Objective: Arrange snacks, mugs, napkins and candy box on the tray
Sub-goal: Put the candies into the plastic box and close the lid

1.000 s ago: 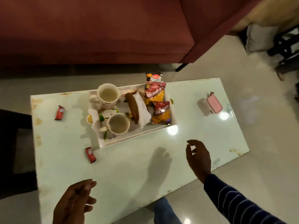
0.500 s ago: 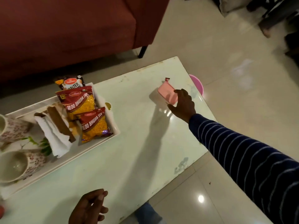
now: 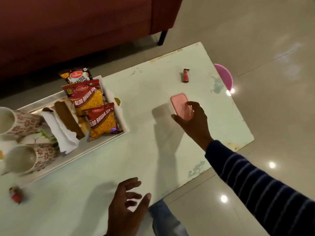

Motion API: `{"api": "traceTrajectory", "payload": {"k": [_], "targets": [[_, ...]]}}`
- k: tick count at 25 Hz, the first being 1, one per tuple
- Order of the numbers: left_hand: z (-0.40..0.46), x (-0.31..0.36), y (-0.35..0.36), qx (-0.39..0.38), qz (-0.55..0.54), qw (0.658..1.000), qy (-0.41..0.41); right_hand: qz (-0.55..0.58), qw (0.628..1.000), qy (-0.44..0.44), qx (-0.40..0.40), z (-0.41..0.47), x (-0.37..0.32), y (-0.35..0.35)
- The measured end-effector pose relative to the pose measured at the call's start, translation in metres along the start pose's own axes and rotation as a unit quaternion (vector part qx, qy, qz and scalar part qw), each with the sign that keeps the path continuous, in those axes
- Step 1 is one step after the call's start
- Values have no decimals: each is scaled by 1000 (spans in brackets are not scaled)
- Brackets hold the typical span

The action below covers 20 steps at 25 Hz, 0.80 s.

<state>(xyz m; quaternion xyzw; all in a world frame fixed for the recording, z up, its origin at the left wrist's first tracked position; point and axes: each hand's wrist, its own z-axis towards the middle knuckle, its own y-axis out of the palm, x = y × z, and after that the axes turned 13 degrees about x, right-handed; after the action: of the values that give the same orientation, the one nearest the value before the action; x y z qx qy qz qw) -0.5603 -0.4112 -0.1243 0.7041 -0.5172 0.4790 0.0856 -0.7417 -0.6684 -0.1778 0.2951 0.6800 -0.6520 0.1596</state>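
Candy box (image 3: pixel 180 105), pink-lidded and clear-walled, is sitting in the right hand (image 3: pixel 194 122), to the right of the tray (image 3: pixel 109 142) and well apart from it. The fingers (image 3: pixel 190 104) of that hand are curling over the lid while the thumb is pressing the near side wall, so the box is being held between them; whether its base is touching the desk (image 3: pixel 146 167) or hanging just above it cannot be told. The left hand (image 3: pixel 127 206) is hovering over the near edge of the desk, in front of the tray, its fingers spread and loosely bent, holding nothing.

On the tray, two flowered mugs (image 3: pixel 29 123) are lying at the left end, folded napkins (image 3: pixel 63 132) are resting in the middle, and three snack packets (image 3: pixel 88 97) are leaning at the right end. The step in hand is judged to be the fetching of the candy box, the last item named in the task that is off the tray. The next move is calling for a carry leftward to the tray and a placement into whatever bare floor remains, probably between the packets and the napkins, without toppling the packets. Two red wrapped candies, one (image 3: pixel 185 75) beyond the box and one (image 3: pixel 15 195) in front of the tray's left end, are lying loose on the desk.
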Motion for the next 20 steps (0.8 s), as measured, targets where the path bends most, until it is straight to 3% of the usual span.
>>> {"api": "traceTrajectory", "payload": {"k": [5, 8, 9, 10, 12, 13, 14, 16, 17, 20], "targets": [[-7, -9, -17, -11, 111, 986, 125, 50, 992, -53, -100, -180, -18, -26], [-7, -22, -43, -20, 224, 953, 205, 59, 986, -64, -142, -255, -34, -12], [-9, -31, -53, -58, 235, 946, 217, 61, 986, -64, -145, -269, -39, -6], [-14, -33, -70, -68, 224, 951, 202, 56, 985, -71, -150, -283, -46, 0], [-18, -41, -91, -26, 91, 993, 76, 19, 978, -113, -173, -301, -63, 11], [-19, -41, -98, -24, 74, 995, 56, -2, 972, -135, -191, -308, -71, 14], [-26, -40, -110, -38, 111, 987, 108, -13, 967, -151, -204, -313, -79, 16], [-28, -51, -126, 25, 149, 973, 176, -3, 962, -168, -217, -322, -98, 19], [-27, -53, -132, 54, 160, 968, 187, 7, 960, -169, -223, -327, -109, 19], [-25, -49, -157, 41, 86, 985, 145, 37, 955, -152, -252, -339, -135, 18]]}}
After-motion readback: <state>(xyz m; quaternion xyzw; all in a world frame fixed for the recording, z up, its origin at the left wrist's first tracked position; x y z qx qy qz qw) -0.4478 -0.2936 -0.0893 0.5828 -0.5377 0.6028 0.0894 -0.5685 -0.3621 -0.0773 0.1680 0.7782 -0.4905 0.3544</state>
